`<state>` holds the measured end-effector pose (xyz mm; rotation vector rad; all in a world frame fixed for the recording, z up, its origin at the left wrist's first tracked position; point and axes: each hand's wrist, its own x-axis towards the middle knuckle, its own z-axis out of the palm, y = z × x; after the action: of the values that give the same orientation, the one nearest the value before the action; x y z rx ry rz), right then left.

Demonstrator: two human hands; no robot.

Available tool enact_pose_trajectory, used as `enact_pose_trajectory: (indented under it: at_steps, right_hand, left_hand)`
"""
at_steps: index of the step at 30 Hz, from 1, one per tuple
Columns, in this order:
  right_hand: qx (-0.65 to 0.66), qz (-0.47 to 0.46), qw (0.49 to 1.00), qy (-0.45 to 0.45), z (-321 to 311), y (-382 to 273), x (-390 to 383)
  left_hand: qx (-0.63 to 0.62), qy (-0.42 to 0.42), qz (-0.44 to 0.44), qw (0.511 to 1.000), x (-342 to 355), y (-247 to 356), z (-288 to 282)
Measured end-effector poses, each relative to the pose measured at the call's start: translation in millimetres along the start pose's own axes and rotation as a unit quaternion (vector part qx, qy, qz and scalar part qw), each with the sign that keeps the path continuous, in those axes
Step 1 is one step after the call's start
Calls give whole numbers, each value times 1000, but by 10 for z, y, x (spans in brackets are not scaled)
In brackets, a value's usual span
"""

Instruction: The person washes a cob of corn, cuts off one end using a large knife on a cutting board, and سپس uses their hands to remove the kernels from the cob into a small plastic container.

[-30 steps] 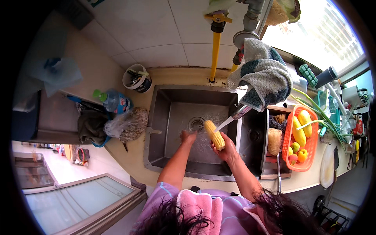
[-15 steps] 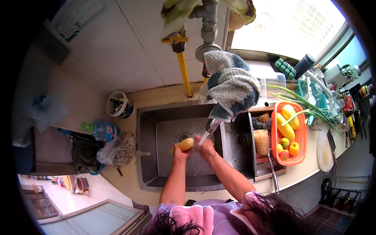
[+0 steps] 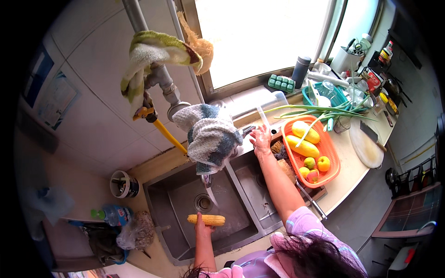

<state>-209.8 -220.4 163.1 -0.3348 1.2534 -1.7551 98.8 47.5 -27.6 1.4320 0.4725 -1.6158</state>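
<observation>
Working at a long cream tabletop (image 3: 345, 181), over a dark metal double-basin sink (image 3: 178, 197). To the right, an orange perforated plastic basket (image 3: 331, 154), filled with long yellow squashes (image 3: 302, 147) and small round fruits (image 3: 323, 163), with no corn visible among them. At the sink's far side, a bulky white-and-blue terry towel (image 3: 211, 136), wrapped around a shiny metal tap (image 3: 206, 180). Reaching up beside the towel with the bare right hand (image 3: 261, 139), near a small metal fitting (image 3: 248, 131); impossible to tell whether closed on it or merely near. Gripping, in the bare left hand (image 3: 203, 227), a plump yellow corn cob (image 3: 212, 219), held crosswise over the left basin. Already free of husk; judged rinsed at least in part, though impossible to confirm. Not yet shut off, a thin clear stream of water (image 3: 212, 196), falling near the cob. Not yet set down, the cob itself.
</observation>
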Motion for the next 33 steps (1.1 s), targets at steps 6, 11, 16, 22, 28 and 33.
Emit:
enact_pose_trajectory:
  at_steps: [6,11,16,22,28,33]
  right_hand:
    - [-212,4,964,-158,31,-170,-406]
    - [-395,-88,890,-209,-386,-76,-382]
    - [-621,-253,735,-97,-326,-119,79]
    - [-750,-72,636,-168,-166,-161,885]
    - [-272,-217,925,-151,-114,-452,860]
    - [183,-24,954,-236,-22,-995,375]
  left_hand:
    - [9,12,47,999,-449,116,-145]
    - [32,-1,141,990,-979,247,12]
    - [87,32,348,933,-1197,283,-167]
    - [147,52,449,880,-1308,260,-348]
    - [252,44,448,857,-1393,261,-156]
    - [402,37,516,756,-1670,289,-41]
